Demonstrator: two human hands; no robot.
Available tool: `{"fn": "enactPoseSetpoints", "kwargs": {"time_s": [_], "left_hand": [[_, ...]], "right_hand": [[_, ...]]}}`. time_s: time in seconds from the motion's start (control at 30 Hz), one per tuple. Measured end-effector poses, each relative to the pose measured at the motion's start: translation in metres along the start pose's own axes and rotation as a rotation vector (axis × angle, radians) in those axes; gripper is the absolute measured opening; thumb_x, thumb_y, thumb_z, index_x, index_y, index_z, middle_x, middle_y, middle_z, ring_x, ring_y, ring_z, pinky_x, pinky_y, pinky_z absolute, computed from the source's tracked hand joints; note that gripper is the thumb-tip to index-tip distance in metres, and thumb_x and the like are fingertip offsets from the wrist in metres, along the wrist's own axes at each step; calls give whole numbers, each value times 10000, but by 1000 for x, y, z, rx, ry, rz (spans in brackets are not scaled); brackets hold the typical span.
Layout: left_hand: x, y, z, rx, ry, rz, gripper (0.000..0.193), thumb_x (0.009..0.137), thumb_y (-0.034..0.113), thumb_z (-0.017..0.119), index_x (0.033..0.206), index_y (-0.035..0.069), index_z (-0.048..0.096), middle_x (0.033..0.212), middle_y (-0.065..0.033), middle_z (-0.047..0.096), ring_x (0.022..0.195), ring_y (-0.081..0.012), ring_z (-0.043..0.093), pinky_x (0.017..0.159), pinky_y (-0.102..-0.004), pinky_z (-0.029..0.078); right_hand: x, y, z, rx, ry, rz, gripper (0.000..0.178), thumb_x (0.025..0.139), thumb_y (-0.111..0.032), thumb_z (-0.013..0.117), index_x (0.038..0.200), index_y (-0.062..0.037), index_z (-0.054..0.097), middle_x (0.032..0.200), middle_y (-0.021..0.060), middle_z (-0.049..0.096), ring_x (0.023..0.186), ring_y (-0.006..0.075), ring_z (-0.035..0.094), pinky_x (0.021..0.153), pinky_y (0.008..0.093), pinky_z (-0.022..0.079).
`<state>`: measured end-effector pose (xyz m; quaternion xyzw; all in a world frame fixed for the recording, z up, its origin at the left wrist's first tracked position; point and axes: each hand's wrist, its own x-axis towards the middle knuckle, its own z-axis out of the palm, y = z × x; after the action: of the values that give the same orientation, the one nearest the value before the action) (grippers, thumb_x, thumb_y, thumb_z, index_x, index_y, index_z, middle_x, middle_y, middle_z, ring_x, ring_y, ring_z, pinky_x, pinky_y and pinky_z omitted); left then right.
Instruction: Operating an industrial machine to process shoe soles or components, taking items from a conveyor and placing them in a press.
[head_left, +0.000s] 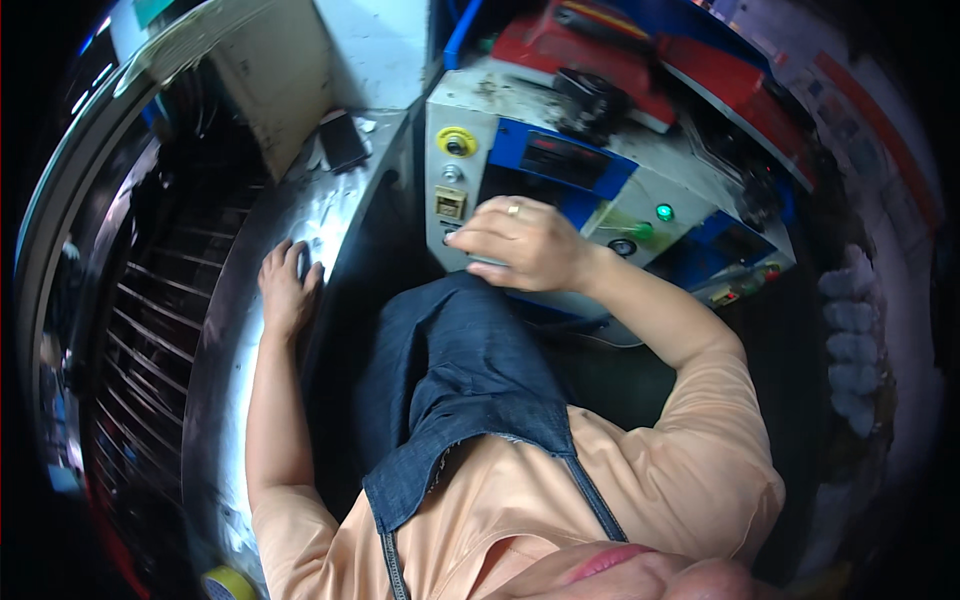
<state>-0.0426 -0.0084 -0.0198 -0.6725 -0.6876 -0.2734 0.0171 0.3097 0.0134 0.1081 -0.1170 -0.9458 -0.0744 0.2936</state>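
Note:
My left hand [287, 288] rests on a shiny metal ledge [225, 320], its fingers curled. Between its thumb and forefinger shows a small dark bluish piece [303, 258], too small to name. Over my lap, my right hand [530, 243] is bent closed in front of the control box [462, 108], a ring on one finger. A greyish edge shows under its fingers; what they hold, if anything, is hidden. A dark blue denim apron [450, 350] covers my lap.
A dark flat rectangular thing [343, 140] lies on the ledge's far end. Metal bars [160, 320] run at left. Control boxes carry a yellow-ringed button [456, 143], a lit green lamp [664, 212] and red machine parts [590, 50]. A yellow tape roll [228, 583] sits near left.

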Motion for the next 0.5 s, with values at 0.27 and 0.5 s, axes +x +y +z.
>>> {"fn": "enactPoseSetpoints", "kwargs": {"time_s": [0.27, 0.5], "left_hand": [[1, 16, 0, 96, -5, 36, 418, 829, 259, 585, 1198, 67, 538, 1287, -160, 489, 1203, -333, 434, 1013, -426, 331], [8, 32, -6, 126, -42, 26, 412, 827, 226, 580, 1206, 74, 526, 1288, -161, 486, 1206, -338, 431, 1015, -423, 332]], "right_hand": [[-104, 17, -165, -276, 256, 619, 80, 852, -113, 599, 861, -35, 587, 768, 95, 580, 676, 216, 589, 593, 313, 464], [-197, 158, -257, -769, -67, 979, 253, 834, -201, 604, 1051, -71, 599, 1044, 169, 566, 1025, 343, 526, 893, 418, 424]]}}
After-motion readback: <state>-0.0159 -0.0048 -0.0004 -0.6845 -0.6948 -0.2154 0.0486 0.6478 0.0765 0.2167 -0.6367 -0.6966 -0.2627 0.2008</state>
